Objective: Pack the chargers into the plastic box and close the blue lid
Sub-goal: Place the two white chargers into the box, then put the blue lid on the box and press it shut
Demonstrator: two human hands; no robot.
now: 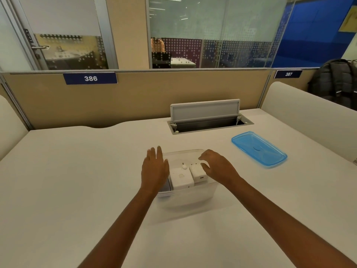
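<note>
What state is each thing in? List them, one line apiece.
Clear plastic box: open, lid off, upright on the desk.
Large white square charger: inside the box.
Smaller white charger: inside the box, beside the large one.
Blue translucent plastic lid: flat on the desk, apart from the box.
Grey desk cable hatch: flap raised, open.
Left hand: fingers extended, empty.
Right hand: fingers curled over the chargers, grasping nothing.

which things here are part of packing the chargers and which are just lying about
Part of the job:
- plastic box
- large white charger in the box
- small white charger beside it
- blue lid, off, lying on the desk

Just lying about:
- open cable hatch
- black backpack
- desk number signs
</note>
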